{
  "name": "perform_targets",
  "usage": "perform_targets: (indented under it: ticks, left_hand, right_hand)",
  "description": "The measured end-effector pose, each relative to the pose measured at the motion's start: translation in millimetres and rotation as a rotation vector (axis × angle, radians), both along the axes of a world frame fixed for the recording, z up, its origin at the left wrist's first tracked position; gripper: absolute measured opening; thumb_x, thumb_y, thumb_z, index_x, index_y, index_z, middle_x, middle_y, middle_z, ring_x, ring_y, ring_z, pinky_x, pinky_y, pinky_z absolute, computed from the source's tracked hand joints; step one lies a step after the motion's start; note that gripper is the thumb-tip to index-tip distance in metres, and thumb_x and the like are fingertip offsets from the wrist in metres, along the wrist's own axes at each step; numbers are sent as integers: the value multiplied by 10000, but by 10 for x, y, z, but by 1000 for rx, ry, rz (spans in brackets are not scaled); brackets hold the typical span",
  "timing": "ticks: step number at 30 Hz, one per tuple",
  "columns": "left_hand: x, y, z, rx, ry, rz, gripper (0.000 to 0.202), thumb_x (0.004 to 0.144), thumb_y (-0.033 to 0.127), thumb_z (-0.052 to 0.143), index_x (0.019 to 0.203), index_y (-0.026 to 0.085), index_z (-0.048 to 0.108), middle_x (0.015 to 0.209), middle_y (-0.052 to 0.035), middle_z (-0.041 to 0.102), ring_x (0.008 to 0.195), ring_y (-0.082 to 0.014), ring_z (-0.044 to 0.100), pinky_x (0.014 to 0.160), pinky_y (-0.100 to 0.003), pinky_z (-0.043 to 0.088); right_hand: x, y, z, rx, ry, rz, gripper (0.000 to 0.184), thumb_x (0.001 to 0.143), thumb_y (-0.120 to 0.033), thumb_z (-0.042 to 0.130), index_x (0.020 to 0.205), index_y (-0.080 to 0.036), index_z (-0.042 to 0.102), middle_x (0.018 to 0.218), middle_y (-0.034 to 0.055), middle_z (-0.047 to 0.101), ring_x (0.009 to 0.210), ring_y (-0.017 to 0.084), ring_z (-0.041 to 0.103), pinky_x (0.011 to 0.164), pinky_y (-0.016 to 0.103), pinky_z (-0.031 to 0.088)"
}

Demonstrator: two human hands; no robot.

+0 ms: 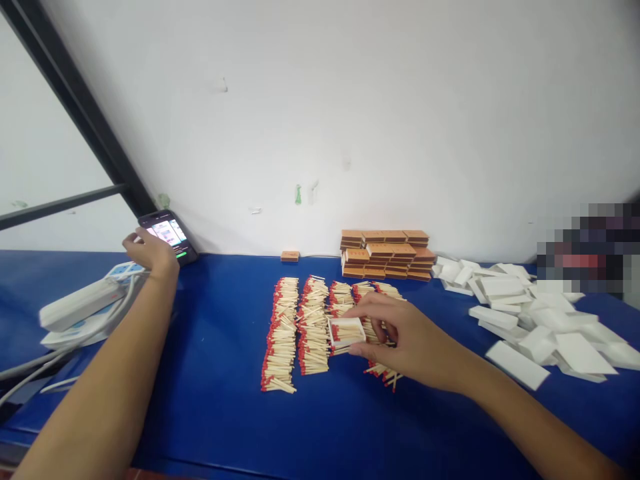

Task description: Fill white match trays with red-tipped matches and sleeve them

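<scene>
My left hand [149, 251] reaches far left to a black phone [169, 235] that leans lit against the wall, fingers curled round its left edge. My right hand [400, 340] rests over rows of red-tipped matches [300, 327] on the blue table [220, 373]. Its thumb and fingers pinch a small white inner tray [346, 332] partly filled with matches, held just above the rows.
A stack of brown matchbox sleeves [387, 253] stands at the wall, with one single sleeve [290, 256] to its left. Several white trays [530, 313] lie heaped at the right. A white power strip with cables [80, 305] lies at the left. A blurred patch sits far right.
</scene>
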State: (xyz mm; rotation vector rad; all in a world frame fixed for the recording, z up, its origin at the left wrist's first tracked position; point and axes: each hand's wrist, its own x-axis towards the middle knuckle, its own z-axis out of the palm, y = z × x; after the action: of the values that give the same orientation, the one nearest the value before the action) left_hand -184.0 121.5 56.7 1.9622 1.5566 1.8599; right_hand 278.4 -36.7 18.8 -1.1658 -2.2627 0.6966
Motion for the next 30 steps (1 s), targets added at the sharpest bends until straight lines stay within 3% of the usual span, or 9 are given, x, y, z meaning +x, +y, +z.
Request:
perform_targets:
  ticks: [5, 8, 11, 13, 17, 19, 22, 26, 30]
  left_hand:
    - [222, 35, -68, 322, -223, 381, 637, 991, 776, 228, 802, 199, 419, 969, -46, 604, 1434, -288, 385, 907, -502, 262]
    - [577, -33, -42, 465, -238, 487, 485, 1030, 637, 426, 1084, 159, 490, 1222, -67, 554, 1309, -229, 462, 1018, -481, 272]
    - [934, -170, -76, 403, -149, 339, 434, 1045, 556, 478, 1179, 144, 513, 1270, -76, 559, 1278, -202, 518, 911, -437, 333]
    - [1072, -248, -139, 353, -179, 239, 426, 1040, 572, 486, 1131, 160, 542, 1241, -58, 579, 1262, -190, 526, 885, -414, 360]
    - [1057, -317, -275, 175, -150, 187, 326, 990, 507, 584, 1041, 184, 582, 1022, -17, 633, 991, -143, 599, 798, -319, 436]
    - [979, -331, -321, 55, -63, 162, 272, 957, 453, 614, 931, 182, 606, 841, -3, 623, 792, -133, 587, 709, -292, 435]
    - [891, -349, -369, -70, 136, 176, 303, 905, 427, 654, 742, 176, 611, 638, 10, 571, 613, -131, 518, 634, -283, 383]
    - [891, -361, -407, -161, 355, 184, 304, 875, 425, 662, 699, 178, 645, 581, -3, 577, 574, -153, 540, 619, -282, 349]
    - [1081, -452, -334, -243, 180, 43, 311, 852, 452, 695, 709, 177, 659, 550, 8, 550, 526, -137, 492, 563, -273, 346]
  right_hand:
    - [42, -102, 92, -97, -139, 135, 282, 819, -350, 827, 1081, -289, 743, 977, 18, 711, 823, 202, 639, 695, 312, 479]
    - [35, -161, 114, -142, -215, 187, 272, 746, -354, 884, 938, -257, 718, 896, 1, 711, 799, 204, 634, 649, 299, 436]
    - [13, -177, 70, -149, -254, 194, 366, 679, -428, 937, 870, -241, 688, 842, -7, 692, 768, 200, 615, 599, 289, 381]
    - [-5, -168, 32, -130, -257, 192, 405, 658, -457, 952, 846, -235, 672, 833, -12, 679, 762, 193, 604, 591, 284, 364]
    - [-22, -125, 12, -104, -232, 191, 486, 624, -541, 958, 898, -240, 692, 867, -8, 674, 767, 189, 599, 602, 286, 386]
    - [-9, -88, 16, -93, -191, 154, 386, 756, -552, 875, 917, -242, 710, 867, 4, 678, 759, 186, 604, 619, 292, 412]
    - [25, -17, -21, -47, -141, 102, 201, 987, -387, 651, 880, -230, 719, 875, 29, 680, 730, 165, 605, 638, 294, 441]
    - [33, 43, -140, -9, -190, 117, 100, 955, -239, 651, 902, -235, 736, 894, 31, 658, 732, 157, 604, 638, 286, 451]
    - [-11, 40, -211, 9, -204, 102, 88, 947, -216, 656, 904, -234, 731, 885, 23, 642, 718, 152, 598, 644, 289, 452]
